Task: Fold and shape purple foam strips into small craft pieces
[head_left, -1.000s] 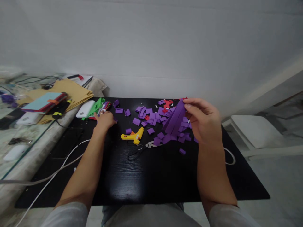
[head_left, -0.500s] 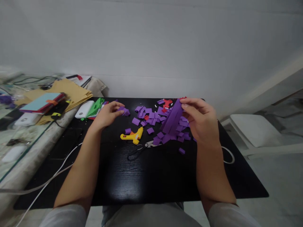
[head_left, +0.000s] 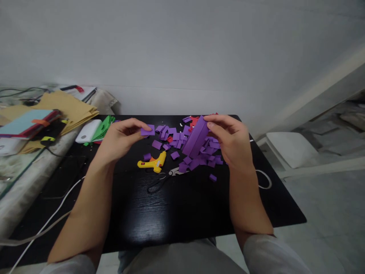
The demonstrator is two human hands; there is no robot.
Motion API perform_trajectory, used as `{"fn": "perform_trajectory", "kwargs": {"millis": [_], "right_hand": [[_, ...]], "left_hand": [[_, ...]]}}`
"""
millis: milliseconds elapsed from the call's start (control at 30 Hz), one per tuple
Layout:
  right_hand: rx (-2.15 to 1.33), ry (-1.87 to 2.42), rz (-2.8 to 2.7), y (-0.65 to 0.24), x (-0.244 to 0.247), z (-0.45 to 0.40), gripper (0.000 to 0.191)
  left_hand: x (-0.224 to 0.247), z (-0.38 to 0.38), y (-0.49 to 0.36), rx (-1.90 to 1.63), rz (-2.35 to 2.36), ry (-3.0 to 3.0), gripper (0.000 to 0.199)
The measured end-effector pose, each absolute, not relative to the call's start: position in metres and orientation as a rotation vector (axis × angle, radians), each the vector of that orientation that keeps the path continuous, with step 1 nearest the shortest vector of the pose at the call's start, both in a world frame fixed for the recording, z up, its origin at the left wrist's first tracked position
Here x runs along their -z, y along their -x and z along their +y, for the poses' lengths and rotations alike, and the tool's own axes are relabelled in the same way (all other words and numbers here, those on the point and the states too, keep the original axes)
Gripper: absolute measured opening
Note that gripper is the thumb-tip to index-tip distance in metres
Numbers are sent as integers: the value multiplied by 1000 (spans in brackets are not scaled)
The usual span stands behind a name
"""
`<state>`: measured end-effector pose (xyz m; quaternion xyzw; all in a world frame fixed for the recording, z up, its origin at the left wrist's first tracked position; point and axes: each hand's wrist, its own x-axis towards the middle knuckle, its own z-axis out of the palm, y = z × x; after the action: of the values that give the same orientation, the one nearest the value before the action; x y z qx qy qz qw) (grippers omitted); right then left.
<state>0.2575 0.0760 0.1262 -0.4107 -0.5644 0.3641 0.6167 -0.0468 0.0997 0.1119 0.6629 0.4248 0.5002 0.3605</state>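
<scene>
Between the thumb and fingers of my left hand (head_left: 121, 139) is a small purple paper piece (head_left: 148, 130), held above the table. My right hand (head_left: 230, 140) pinches the upper end of a long folded purple paper strip (head_left: 196, 137), which slants down to the left over a pile of cut purple pieces (head_left: 196, 163). Several more purple pieces lie between the hands. A yellow glue gun (head_left: 154, 163) rests on the black table (head_left: 182, 213) below my left hand. Beside it lie scissors (head_left: 168, 176) with black handles, their blade tips by the purple pieces.
Red paper scraps (head_left: 194, 121) lie behind the strip. At the left are green paper (head_left: 104, 127), a white box-like device (head_left: 89, 131), brown envelopes (head_left: 68, 108) and a light-blue notebook (head_left: 25, 121). White cables (head_left: 61, 205) cross the table's left side. A white stool (head_left: 283, 148) stands at right.
My left hand has raised a small purple piece from the table and turned it flat. The strip in my right hand has tilted and shows its broad face. The whole view has shifted slightly.
</scene>
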Motion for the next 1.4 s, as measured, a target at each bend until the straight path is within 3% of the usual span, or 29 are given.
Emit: {"fn": "perform_trajectory", "kwargs": {"millis": [133,300,467,633,767,867,1067,1200,1400], "right_hand": [[-796,953,-1299,-261,-126,75,14],[-710,952,-1206,-268,-128,79,14],[-622,893,-1109,-275,-125,86,19],[-650,885,-1052,-277,-127,89,22],[-736,890,-982,-270,-124,88,19],[-1027,951,-969,-252,-101,73,17],[-2253,1027,-1044,-192,-14,10,17],[-2669,817,-1147,-164,27,-14,24],[-3012,517,-1047,-153,49,-17,27]], "left_hand": [[-111,99,46,-1302,1052,-1742,9],[-111,94,49,-1329,1015,-1710,28],[-110,94,43,-1588,1011,-1579,12],[-114,97,41,-1709,997,-1498,20],[-110,100,46,-1680,1084,-1616,11],[-87,101,47,-1616,1221,-1654,14],[-16,80,37,-1323,1498,-2003,22],[7,45,18,-1354,1331,-2357,17],[20,9,-11,-1279,832,-2546,14]]}}
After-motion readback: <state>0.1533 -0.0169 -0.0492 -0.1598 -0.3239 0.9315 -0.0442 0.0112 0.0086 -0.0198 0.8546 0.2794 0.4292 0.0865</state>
